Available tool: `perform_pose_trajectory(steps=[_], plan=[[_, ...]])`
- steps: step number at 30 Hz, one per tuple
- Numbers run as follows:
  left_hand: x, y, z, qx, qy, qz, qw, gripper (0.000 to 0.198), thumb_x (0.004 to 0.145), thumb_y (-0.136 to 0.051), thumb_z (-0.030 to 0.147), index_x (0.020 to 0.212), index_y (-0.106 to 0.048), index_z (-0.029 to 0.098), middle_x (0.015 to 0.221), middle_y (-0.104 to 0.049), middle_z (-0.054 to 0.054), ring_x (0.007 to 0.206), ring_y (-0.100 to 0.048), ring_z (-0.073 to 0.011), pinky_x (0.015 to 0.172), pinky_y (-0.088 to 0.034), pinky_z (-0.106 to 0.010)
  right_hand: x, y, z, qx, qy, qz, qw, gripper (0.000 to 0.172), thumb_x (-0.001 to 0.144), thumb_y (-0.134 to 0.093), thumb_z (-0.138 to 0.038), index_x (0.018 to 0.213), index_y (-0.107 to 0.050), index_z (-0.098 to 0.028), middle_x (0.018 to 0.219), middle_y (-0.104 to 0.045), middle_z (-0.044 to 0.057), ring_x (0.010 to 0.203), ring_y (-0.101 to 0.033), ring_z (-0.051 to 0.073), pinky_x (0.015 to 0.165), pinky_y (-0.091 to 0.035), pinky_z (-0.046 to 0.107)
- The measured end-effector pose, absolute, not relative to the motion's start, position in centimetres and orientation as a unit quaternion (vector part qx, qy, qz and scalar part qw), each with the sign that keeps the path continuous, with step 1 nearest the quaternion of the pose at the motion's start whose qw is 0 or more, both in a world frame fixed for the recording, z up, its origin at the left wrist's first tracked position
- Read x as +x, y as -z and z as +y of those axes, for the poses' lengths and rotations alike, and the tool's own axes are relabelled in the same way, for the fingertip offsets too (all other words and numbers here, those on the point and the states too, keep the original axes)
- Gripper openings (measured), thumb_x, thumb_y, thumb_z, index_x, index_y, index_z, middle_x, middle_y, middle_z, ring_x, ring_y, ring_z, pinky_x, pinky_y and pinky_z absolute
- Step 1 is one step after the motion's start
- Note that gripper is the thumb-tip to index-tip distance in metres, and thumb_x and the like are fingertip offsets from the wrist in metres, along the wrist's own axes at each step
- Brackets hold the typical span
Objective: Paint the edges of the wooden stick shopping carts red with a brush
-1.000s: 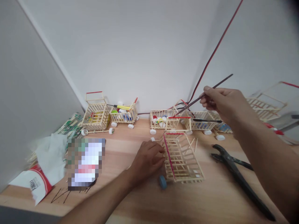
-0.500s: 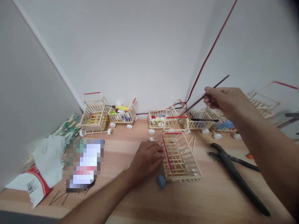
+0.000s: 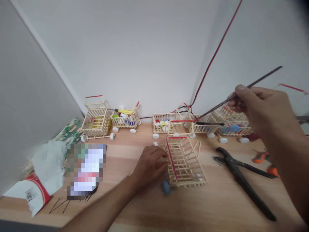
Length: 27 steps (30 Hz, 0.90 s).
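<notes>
Right hand (image 3: 263, 111): being shifted rightward since the earlier frame, the dark stick (image 3: 217, 106) being pinched in its fingers.
Table (image 3: 217, 207): being bordered behind by small carts (image 3: 167, 127).
Basket cart (image 3: 182, 161): being stood mid-table, its long axis being run near to far — left hand nearer.
Pliers (image 3: 248, 187): being kept right of the cart, wood being shown between.
Left hand (image 3: 152, 164): being rested against the cart's left side — grip cannot be told.
Red handle (image 3: 181, 121): right end being met, seemingly, by the stick's tip.
</notes>
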<state>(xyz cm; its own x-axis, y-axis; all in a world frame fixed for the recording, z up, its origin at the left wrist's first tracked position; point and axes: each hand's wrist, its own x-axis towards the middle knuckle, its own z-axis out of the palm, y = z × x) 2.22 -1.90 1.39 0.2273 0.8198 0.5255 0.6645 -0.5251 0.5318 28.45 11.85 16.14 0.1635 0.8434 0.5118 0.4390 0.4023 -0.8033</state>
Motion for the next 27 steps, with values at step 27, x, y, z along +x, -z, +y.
perform_pose_trajectory(steps=[27], plan=[[2.3,-1.5,-1.9,0.774,-0.392,0.487,0.101,0.008,0.082,-0.063,0.017,0.089,-0.062,0.020,0.094,-0.071,-0.005,0.091,-0.062,-0.0215,0.083,-0.045,-0.036,26.5,-15.2,7.8,-0.425,-0.102,-0.631,0.641,0.027,0.086,-0.057,-0.042,0.072,-0.068,-0.022,0.066,-0.064,0.001,0.064,-0.058,0.011,0.069,-0.047,0.030]])
